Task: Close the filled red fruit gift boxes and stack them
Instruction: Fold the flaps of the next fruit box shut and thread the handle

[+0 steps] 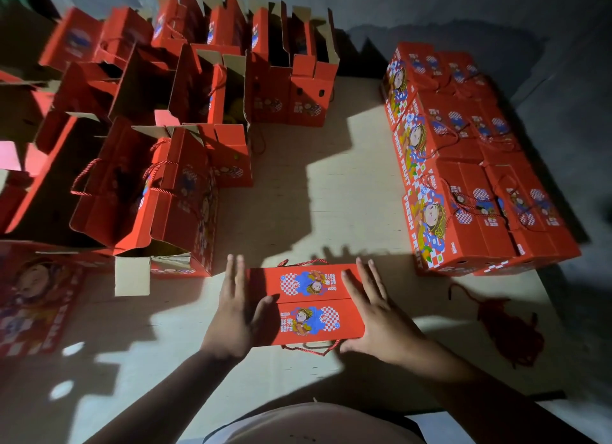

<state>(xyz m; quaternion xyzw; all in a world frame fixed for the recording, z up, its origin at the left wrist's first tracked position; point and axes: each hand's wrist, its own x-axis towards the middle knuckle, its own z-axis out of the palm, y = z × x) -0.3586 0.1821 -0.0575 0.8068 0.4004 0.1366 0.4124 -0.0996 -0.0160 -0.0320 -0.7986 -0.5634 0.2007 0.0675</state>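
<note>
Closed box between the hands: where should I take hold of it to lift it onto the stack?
Clamp the closed box by its two short ends, left hand and right hand coming in from either side. The top flaps meet along a centre seam and both rope handles lie slack.

Red closed box (306, 302) with blue-and-white chequered cartoon prints (red cord handles too), pale cream floor (331, 178)

A single wide-angle head camera looks steeply down and forward, close above both hands, (231, 314) and (374, 317), with the floor (331, 178) stretching away ahead toward the top.
</note>
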